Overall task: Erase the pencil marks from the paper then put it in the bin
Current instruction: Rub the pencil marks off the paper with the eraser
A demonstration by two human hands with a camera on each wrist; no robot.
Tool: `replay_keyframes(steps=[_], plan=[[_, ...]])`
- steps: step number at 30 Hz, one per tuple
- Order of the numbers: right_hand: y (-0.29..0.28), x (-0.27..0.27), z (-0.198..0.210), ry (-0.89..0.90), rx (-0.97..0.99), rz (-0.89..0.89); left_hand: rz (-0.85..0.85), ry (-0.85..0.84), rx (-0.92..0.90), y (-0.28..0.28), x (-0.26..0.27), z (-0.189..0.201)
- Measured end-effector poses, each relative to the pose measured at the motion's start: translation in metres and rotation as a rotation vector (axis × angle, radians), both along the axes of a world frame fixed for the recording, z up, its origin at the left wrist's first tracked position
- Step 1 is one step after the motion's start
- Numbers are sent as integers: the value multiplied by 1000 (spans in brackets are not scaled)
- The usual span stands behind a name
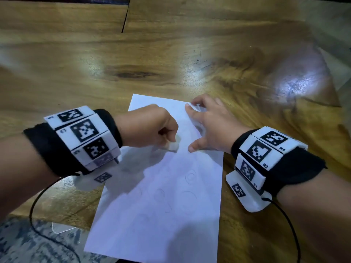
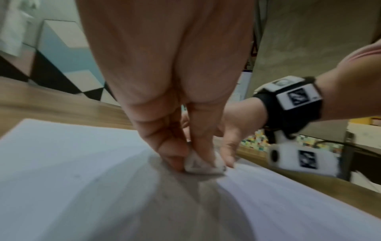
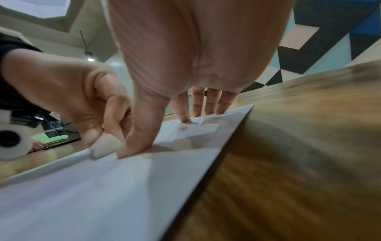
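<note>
A white sheet of paper [image 1: 161,196] lies on the wooden table, with faint pencil circles on its lower half. My left hand [image 1: 152,128] pinches a small white eraser [image 1: 173,146] and presses it onto the sheet's upper middle; the eraser [image 2: 203,164] shows under the fingertips in the left wrist view and again, as the eraser [image 3: 104,147], in the right wrist view. My right hand [image 1: 207,120] is spread flat, its fingers [image 3: 198,107] and thumb pressing the paper [image 3: 103,187] down near its crumpled top right corner. No bin is in view.
The wooden table [image 1: 171,54] stretches away beyond the sheet. The paper's near end hangs over the table's front edge above a patterned carpet [image 1: 28,242]. Black cables run from both wrist cameras.
</note>
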State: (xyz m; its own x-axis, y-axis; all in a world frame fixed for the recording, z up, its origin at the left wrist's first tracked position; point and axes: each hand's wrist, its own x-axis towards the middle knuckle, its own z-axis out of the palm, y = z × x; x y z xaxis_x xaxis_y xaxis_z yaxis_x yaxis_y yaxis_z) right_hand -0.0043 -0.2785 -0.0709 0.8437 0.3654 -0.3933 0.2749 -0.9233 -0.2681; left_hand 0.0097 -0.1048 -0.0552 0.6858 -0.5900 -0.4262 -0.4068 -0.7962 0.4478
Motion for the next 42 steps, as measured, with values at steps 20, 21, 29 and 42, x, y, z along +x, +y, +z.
replay_keyframes(steps=[20, 21, 29, 42], plan=[[0, 0, 1, -3, -11, 11, 194, -209, -108, 1, 0, -6], [0, 0, 1, -3, -13, 13, 123, -144, -99, 5, -12, -6], [-1, 0, 0, 8, -7, 1, 244, -273, -110, -21, 24, 1], [0, 0, -1, 2, 2, -8, 258, -255, -108, -23, 28, 6]])
